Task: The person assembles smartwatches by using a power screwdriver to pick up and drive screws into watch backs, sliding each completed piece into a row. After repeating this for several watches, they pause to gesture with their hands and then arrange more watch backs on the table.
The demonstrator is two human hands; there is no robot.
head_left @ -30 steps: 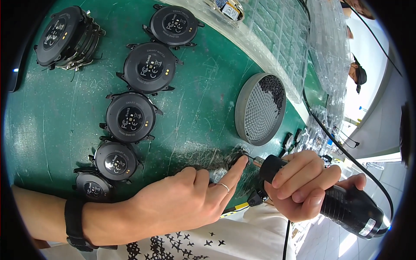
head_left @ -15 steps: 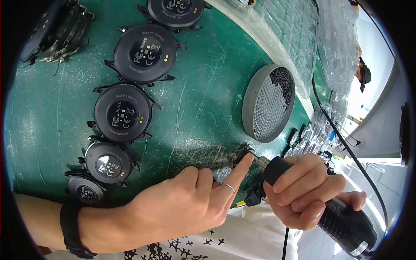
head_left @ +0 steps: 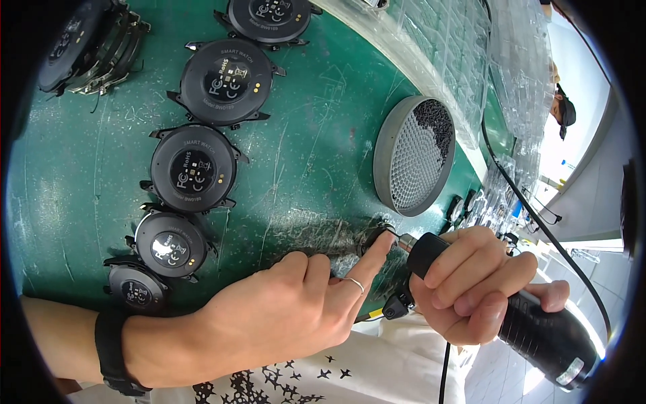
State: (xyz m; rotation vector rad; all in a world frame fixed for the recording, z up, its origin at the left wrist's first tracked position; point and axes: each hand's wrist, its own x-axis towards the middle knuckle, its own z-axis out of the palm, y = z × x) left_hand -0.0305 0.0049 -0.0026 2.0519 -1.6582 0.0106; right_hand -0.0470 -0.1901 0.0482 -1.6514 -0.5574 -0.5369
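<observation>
My right hand [head_left: 479,286] is wrapped around a black electric screwdriver [head_left: 550,340], its metal tip pointing left. The tip sits close by a small dark watch case [head_left: 377,237] on the green mat. Across that case lies the index finger of my left hand [head_left: 289,299], with the other fingers curled and the thumb hidden. Most of the case is covered by the finger, and whether the tip touches a screw cannot be made out. Several black round smartwatch cases [head_left: 194,168], backs up, stand in a column to the left.
A round grey dish [head_left: 407,172] with a dimpled floor holds small black screws [head_left: 436,124]. Stacked watch cases [head_left: 101,54] stand at the far left. Clear plastic trays [head_left: 444,47] line the far right. A black cable [head_left: 511,182] crosses the right side; a person [head_left: 564,111] is beyond.
The screwdriver and right hand have shifted slightly up and to the right. My left finger stays on the watch case. The view itself has moved a little.
</observation>
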